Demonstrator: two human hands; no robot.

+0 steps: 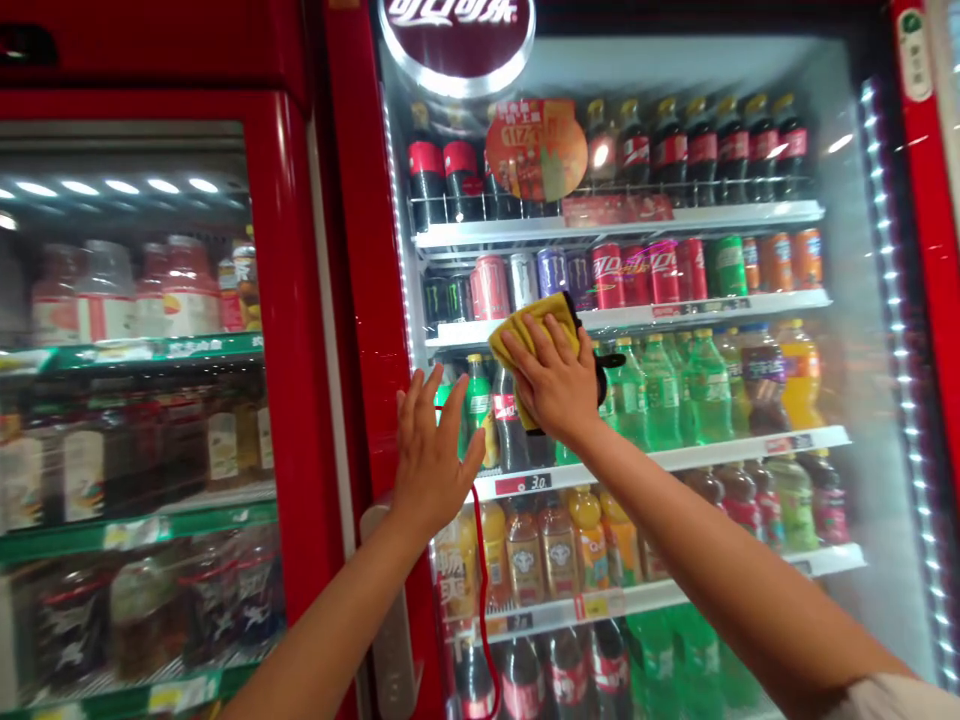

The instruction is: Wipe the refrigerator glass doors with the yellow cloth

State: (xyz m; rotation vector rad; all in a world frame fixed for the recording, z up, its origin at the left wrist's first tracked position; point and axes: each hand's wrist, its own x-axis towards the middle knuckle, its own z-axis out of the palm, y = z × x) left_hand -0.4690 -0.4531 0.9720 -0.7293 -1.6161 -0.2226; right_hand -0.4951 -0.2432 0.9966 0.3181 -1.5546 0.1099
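My right hand (553, 375) lies over a folded yellow cloth (517, 340) with a dark edge, pressing it against the glass door (844, 330) of a red drinks fridge. A dark loop sticks out from the cloth on its right. Left of it, my left hand (435, 450) is raised near the door's left edge with its fingers spread and nothing in them. Whether its fingertips touch the glass I cannot tell. A red cord (482, 570) hangs down just right of the left wrist.
Behind the glass stand rows of bottles and cans, among them green bottles (705, 390) and red cans (606, 275). A round orange sticker (536, 150) is near the top. A metal handle (396, 620) is at lower left. Another red-framed fridge (289, 350) stands to the left.
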